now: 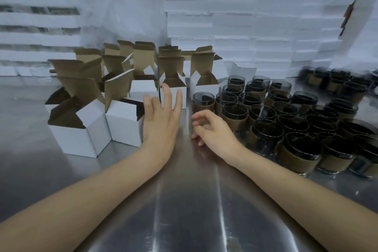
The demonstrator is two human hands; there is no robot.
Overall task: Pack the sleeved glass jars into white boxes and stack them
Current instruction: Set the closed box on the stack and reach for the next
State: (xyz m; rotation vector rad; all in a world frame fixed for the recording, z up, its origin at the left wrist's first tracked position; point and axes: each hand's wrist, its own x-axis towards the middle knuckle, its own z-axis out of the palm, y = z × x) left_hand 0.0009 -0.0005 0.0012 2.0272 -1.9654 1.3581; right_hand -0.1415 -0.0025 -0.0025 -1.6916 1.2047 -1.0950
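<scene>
From your head camera, your left hand is open, with the fingers straight and spread. It reaches toward the open white boxes and holds nothing. I cannot tell if your fingertips touch the box behind them. Your right hand is loosely curled just above the shiny table, and it holds nothing too. It is near the closest jar.

The open boxes stand on your left with their flaps up, showing brown card inside. The dark glass jars wear brown sleeves and stand close together on your right, out of the boxes. Closed white boxes are stacked high at the back, beside a clear plastic bag.
</scene>
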